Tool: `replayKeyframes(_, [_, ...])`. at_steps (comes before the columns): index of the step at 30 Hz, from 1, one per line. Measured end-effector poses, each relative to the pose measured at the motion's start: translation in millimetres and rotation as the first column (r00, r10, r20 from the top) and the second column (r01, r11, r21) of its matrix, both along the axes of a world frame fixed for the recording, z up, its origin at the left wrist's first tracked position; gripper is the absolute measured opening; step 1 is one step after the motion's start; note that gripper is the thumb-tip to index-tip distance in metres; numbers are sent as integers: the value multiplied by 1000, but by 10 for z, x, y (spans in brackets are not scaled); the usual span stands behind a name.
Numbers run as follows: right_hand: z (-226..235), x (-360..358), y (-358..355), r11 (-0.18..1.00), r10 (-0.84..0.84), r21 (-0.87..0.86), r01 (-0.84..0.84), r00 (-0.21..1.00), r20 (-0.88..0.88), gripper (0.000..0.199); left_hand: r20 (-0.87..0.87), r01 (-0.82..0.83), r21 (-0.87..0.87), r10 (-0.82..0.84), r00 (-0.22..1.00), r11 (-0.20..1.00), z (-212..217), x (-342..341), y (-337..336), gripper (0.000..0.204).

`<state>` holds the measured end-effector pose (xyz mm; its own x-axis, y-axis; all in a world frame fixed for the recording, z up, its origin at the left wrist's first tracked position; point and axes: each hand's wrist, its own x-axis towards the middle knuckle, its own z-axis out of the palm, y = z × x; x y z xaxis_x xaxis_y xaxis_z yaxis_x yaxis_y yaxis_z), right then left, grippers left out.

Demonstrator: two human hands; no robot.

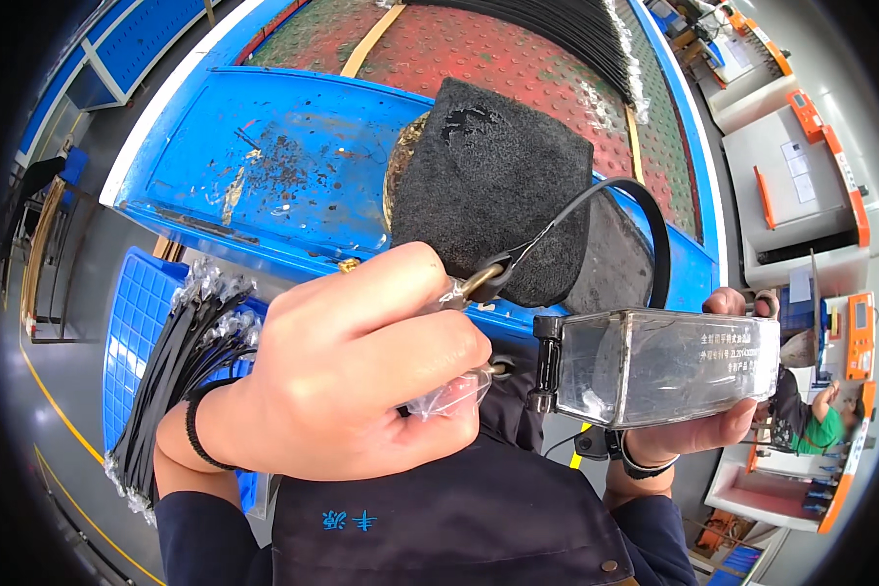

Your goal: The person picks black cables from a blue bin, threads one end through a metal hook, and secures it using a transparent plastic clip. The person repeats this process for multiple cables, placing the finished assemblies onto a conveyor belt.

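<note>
My left hand [361, 361] is closed in a fist around the metal-ended tip of a black strap [656, 220], its end wrapped in clear plastic film. From there the strap arches up to the right and drops behind a clear plastic box [669, 371]. My right hand [693, 437] grips this box from behind and below, thumb along its lower edge and fingertips over the top. A black hinge or clasp [547, 363] sits on the box's left end, close to my left fist. What lies inside the box is hard to make out.
A folded black cloth [498, 186] lies on the stained blue worktable [313, 107]. Behind it, many black straps [547, 29] rest on a red and green studded mat [459, 59]. A blue basket [132, 337] with bundled straps [181, 361] stands left. Another person [818, 425] is far right.
</note>
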<state>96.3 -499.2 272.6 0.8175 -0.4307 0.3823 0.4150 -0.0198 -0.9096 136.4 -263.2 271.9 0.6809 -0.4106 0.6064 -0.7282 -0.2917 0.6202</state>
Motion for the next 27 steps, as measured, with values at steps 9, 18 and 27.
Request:
replayKeyframes(9, [17, 13, 42, 1000, 8, -10, -8, 1000, -23, 93, 22, -1, 42, 0, 1000, 999, 35, -3, 7, 27])
replayKeyframes(18, [19, 26, 50, 998, -10, -59, 10, 1000, -5, 95, 18, -19, 27, 18, 1000, 999, 11, 0, 17, 27])
replayKeyframes(27, [-29, -19, 58, 978, -86, -189, 94, 995, 53, 99, 0, -32, 32, 32, 999, 999, -4, 11, 55, 28])
